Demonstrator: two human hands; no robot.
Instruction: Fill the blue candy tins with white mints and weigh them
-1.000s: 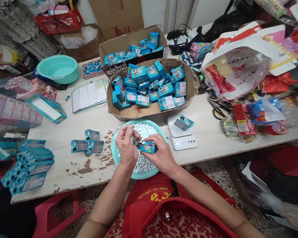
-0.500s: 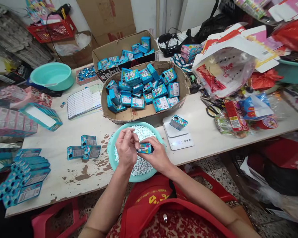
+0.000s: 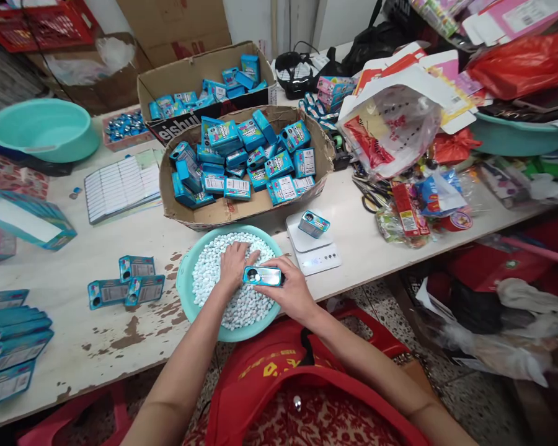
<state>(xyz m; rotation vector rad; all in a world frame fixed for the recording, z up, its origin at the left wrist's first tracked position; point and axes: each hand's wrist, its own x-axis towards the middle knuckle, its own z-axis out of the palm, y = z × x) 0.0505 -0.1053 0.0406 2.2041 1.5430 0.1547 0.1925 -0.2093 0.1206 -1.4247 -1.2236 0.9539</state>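
Left hand (image 3: 233, 263) has dropped into the candies (image 3: 209, 272) — box (image 3: 262, 276) still gripped.

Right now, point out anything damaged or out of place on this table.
The table top is worn: brown patches of peeled coating run along its near edge, left of the teal basin of white candies. The cardboard tray of blue boxes has ragged, bent walls. Nothing looks spilled.
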